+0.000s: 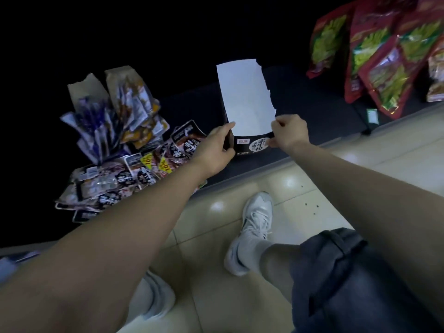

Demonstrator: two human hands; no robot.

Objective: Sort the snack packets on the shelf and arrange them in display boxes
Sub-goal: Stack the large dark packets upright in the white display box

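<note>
Left of the display box (249,146), snack packets (125,174) lie heaped.

Shelf: a low dark shelf (312,109) runs across in front of you, with its front edge above the pale tiled floor (319,188).
Your left: a loose heap of black-and-white snack packets (125,174) lies on it and reaches the front edge.
Behind the heap: two brown boxes stand tilted, one holding purple packets (96,123), the other orange packets (139,111).
Middle: a black display box (247,99), white inside, sits near the front edge.
Your right: red-and-green bags (374,58) overlap at the shelf's far end.
</note>
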